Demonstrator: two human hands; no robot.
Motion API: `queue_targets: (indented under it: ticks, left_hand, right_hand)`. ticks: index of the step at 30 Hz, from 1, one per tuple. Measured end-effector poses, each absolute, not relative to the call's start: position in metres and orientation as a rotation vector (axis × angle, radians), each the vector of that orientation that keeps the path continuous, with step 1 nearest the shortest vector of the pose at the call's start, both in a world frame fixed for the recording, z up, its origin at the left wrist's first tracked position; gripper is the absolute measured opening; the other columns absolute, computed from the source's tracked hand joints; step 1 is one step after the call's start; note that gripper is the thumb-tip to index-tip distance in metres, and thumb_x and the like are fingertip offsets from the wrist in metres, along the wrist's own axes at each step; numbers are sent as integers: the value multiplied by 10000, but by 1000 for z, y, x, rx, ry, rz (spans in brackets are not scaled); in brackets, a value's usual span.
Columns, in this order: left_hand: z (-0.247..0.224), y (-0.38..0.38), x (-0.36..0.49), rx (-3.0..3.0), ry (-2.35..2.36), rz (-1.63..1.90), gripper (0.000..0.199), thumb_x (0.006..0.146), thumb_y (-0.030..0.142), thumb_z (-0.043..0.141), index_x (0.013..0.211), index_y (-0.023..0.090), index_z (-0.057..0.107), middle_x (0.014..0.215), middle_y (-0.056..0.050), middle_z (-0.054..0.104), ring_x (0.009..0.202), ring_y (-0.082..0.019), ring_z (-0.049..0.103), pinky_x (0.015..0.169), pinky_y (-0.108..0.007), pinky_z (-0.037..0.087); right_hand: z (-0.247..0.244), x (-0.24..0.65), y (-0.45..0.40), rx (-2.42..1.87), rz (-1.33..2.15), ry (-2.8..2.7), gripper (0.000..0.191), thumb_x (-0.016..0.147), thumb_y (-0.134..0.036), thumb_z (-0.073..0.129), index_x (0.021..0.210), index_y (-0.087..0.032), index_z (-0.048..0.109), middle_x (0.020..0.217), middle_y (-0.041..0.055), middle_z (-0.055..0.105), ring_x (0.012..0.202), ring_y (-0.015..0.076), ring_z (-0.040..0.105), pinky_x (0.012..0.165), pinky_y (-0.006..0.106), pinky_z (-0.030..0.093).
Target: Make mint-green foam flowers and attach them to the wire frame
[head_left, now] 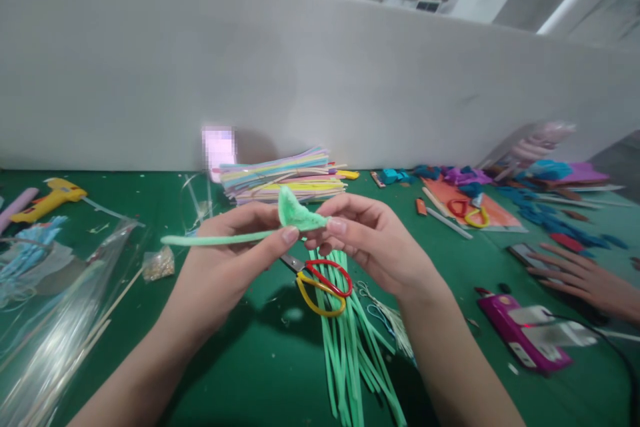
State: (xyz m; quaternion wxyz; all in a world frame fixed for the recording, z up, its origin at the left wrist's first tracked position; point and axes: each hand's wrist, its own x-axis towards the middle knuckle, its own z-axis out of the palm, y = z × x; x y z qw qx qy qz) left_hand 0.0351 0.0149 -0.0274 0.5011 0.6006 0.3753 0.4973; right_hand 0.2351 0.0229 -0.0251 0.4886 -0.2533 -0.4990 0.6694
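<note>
Between my two hands is a light green pipe cleaner [220, 239], its straight end sticking out to the left and its other part shaped into a fuzzy pointed leaf form [295, 212]. My left hand [245, 240] pinches it at the base of the leaf form between thumb and fingers. At the right tip, the thumb and fingers of my right hand [365, 233] are closed on the same piece. Below them, scissors [325, 287] with red and yellow handles lie on a bundle of green pipe cleaners [345, 353]. My hands partly hide the blades and the bundle's upper end.
Pastel pipe cleaners [280, 177] lie along the white partition [320, 80]. On the left are a yellow glue gun [50, 200], clear plastic wrap [65, 327] and a small bag of beads [159, 263]. At right, another person's hand [585, 277] rests near a purple power strip [520, 333].
</note>
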Motion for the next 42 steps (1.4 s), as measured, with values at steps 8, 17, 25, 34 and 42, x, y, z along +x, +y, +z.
queue_targets:
  ticks: [8, 17, 25, 34, 42]
  left_hand:
    - [-31, 20, 34, 1485, 932, 1185, 62, 856, 259, 755, 828, 245, 701, 837, 63, 710, 662, -51, 594, 523, -101, 433]
    - [-27, 12, 39, 1715, 1068, 1228, 32, 833, 234, 768, 832, 265, 763, 795, 63, 764, 678, -73, 681, 620, -114, 532]
    - [-28, 9, 40, 1597, 1052, 1270, 20, 794, 239, 797, 796, 248, 779, 700, 49, 736, 579, -101, 648, 514, -173, 513]
    - [-25, 12, 40, 1564, 1005, 1180, 65, 809, 256, 783, 761, 231, 749, 728, 31, 738, 672, -132, 686, 599, -198, 541]
    - [-26, 16, 36, 1544, 1033, 1116, 123, 786, 287, 807, 724, 221, 724, 650, 56, 679, 525, -58, 537, 471, -144, 396]
  right_hand:
    - [-24, 236, 21, -700, 1490, -1176, 25, 848, -209, 762, 873, -208, 756, 759, -21, 764, 695, 72, 735, 647, 138, 592]
    - [-18, 230, 16, -851, 1150, -1438, 40, 842, -235, 755, 836, -197, 767, 734, -25, 708, 633, 62, 640, 603, 165, 548]
    - [-21, 229, 13, -886, 1137, -1462, 117, 854, -291, 741, 795, -191, 737, 685, -16, 671, 627, 94, 620, 592, 216, 531]
    - [-18, 225, 12, -910, 1190, -1415, 195, 811, -359, 781, 739, -187, 726, 627, -11, 664, 555, 99, 591, 545, 230, 521]
    - [-24, 222, 12, -876, 1314, -1381, 170, 794, -347, 802, 768, -188, 748, 669, -13, 686, 630, 95, 645, 610, 198, 549]
